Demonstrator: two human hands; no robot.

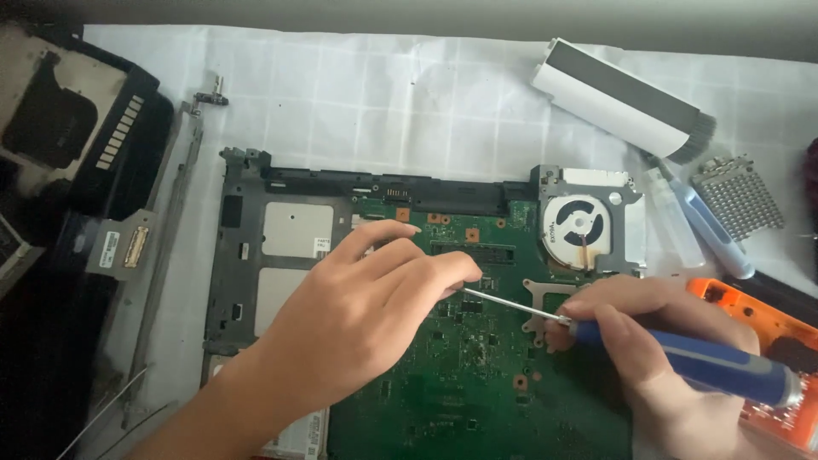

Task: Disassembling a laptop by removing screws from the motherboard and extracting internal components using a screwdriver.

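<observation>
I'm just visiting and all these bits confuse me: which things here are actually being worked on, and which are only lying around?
In use:
- green circuit board in the grey laptop frame
- blue-handled screwdriver, in the right hand
- left hand, fingers at the screwdriver's tip

Lying about:
- white brush
- second blue screwdriver
- perforated metal plate
- orange case
- black cover
- fan, untouched

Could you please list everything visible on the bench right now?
circuit board: one, green, centre, in a grey laptop chassis
cooling fan: one, silver, board's upper right
screwdriver: one, blue handle, tip on the board
cleaning brush: one, white, upper right
perforated bracket: one, silver, right edge
orange case: one, lower right
white cloth: one, under everything
left hand: over the board, fingertips by the screwdriver tip
right hand: gripping the screwdriver
</observation>
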